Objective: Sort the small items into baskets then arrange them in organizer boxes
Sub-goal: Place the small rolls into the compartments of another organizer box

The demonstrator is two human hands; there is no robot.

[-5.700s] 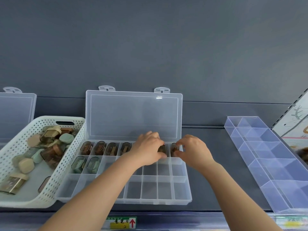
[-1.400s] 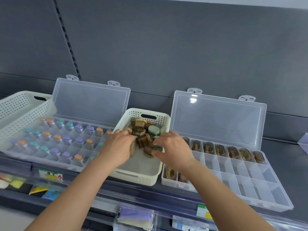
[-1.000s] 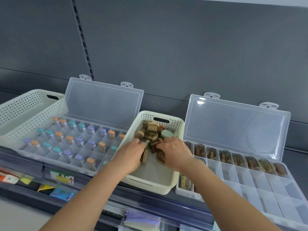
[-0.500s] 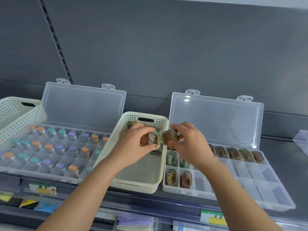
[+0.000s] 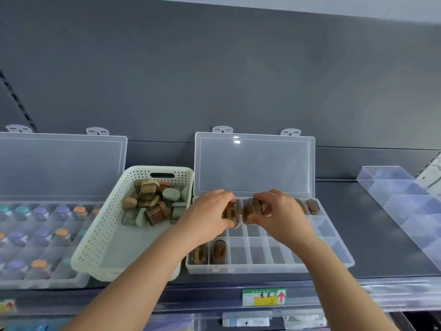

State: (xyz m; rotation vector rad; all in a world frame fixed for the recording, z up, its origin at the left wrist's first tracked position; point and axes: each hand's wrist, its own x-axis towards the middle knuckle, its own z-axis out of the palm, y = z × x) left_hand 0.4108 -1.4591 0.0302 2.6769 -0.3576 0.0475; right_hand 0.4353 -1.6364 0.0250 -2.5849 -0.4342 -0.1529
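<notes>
The left hand [image 5: 207, 212] pinches a small brown case [image 5: 231, 212], and the right hand [image 5: 280, 215] pinches a second brown case [image 5: 252, 209]. Both cases are held just above the clear organizer box [image 5: 262, 267]. That box has cases in its back row and two in its front corner, but many slots are bare. A pile of cases [image 5: 152, 203] waits in the white basket [image 5: 95, 249], so I think a good bit of the job is left.
</notes>
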